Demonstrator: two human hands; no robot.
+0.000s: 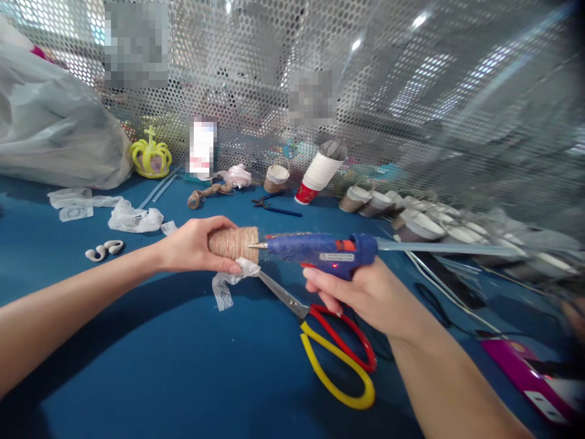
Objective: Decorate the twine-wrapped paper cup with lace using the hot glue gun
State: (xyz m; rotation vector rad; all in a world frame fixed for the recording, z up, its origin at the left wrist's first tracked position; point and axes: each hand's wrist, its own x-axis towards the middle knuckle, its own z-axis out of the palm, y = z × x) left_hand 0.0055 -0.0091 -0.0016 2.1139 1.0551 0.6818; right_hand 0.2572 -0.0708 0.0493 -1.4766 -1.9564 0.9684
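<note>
My left hand is closed round a twine-wrapped cup that lies on its side. A strip of white lace hangs below the cup by my thumb. In my right hand is a blue hot glue gun, its metal nozzle at the cup's twine surface near the rim. A clear glue stick sticks out of the gun's back end. Under the gun lie scissors with one red and one yellow handle, their blades pointing toward the lace.
Pliers, a twine-wrapped cup, stacked paper cups and a yellow crown-shaped basket stand along the mesh wall. Many wrapped cups line the right. White lace lies left; a purple power strip sits front right.
</note>
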